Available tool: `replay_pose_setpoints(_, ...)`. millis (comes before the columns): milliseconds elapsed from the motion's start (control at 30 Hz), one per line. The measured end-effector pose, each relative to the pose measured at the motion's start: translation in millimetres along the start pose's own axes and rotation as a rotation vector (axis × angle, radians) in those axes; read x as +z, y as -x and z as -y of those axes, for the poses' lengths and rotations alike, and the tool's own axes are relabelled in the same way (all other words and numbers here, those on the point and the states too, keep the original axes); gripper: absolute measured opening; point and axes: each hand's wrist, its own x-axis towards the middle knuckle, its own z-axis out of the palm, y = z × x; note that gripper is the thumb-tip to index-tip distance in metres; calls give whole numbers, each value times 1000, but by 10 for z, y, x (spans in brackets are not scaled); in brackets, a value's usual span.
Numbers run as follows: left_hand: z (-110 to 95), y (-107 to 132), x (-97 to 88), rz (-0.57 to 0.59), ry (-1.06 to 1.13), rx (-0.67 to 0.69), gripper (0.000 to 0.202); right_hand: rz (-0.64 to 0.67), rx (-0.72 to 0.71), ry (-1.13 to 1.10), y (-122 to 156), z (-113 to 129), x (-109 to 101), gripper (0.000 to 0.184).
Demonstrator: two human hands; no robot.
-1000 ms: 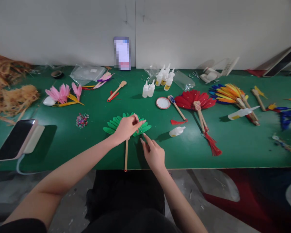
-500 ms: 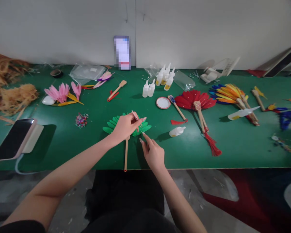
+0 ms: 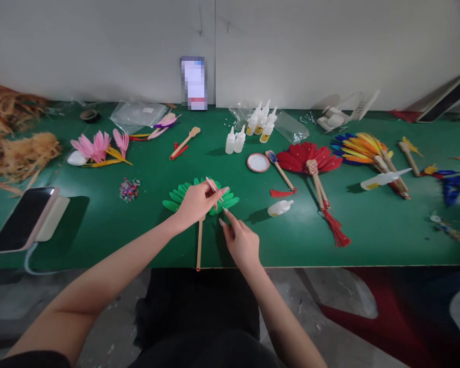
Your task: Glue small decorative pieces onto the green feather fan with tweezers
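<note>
A fan of green feathers (image 3: 176, 196) lies on the table with its wooden handle (image 3: 200, 245) pointing toward me. My left hand (image 3: 195, 200) reaches over the feathers and hides much of their middle. It pinches slim pink tweezers (image 3: 211, 184), whose tips point down at the feathers on the right. Beside the fan's lower right edge is my right hand (image 3: 242, 243), index finger stretched to a feather tip and thumb apart from it. Nothing shows between its fingers. A white glue bottle (image 3: 279, 208) lies on its side to the right.
Colourful small gems (image 3: 129, 189) are heaped left of the fan. Right of it lie a white dish (image 3: 258, 162), a red feather fan (image 3: 308, 156) and a multicoloured feather fan (image 3: 362, 145). Several glue bottles (image 3: 266, 130) stand behind. A phone (image 3: 23, 217) sits at the left.
My left hand and the tweezers have shifted very slightly over the feathers. The right hand moved a touch to the left, and the fan stayed in place.
</note>
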Motion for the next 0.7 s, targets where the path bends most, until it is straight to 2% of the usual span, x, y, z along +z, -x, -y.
replay_pose_setpoints(200,18,1,23,-2,15,-18,37,18,9,-78,13,-14,5,30)
replay_pose_setpoints(333,-7,10,-4,-9,60,-21,36,22,5,-223,40,-21,-62,27)
replay_pose_setpoints(500,-63,33,-89,-25,139,-26,35,0,5,-489,101,13,-318,22)
replay_pose_setpoints(700,-252,138,-203,8,295,-24,33,-187,109,-719,22,58,-699,12)
